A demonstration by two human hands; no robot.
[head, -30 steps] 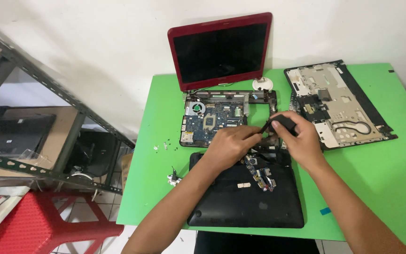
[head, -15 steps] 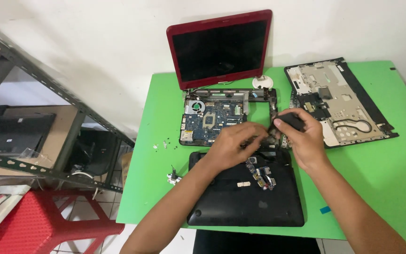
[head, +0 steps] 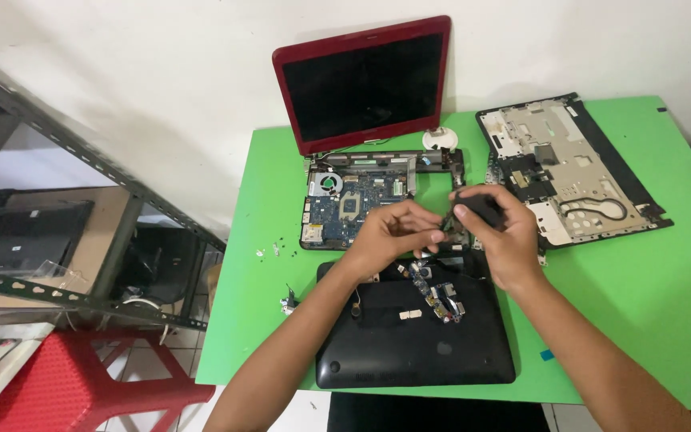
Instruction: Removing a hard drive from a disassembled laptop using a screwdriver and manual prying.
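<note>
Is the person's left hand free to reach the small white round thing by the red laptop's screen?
Probably not right away. The left hand seems busy, fingers pinched at the small dark part in the right hand. The white round thing lies uncovered on the green table, but the open laptop base lies between.

— Where does the opened laptop [head: 365, 172] sit?
— Upper middle of the frame, on the table [head: 649, 304], its screen propped against the wall [head: 161, 88].
— And to its right?
— The detached top cover [head: 569, 168], upper right.
— Below it?
— The bottom cover [head: 413, 336], lower middle, with a small circuit board [head: 438, 294] lying on it. A shelf rack [head: 65, 208] and stool [head: 73, 384] stand at the left.
</note>
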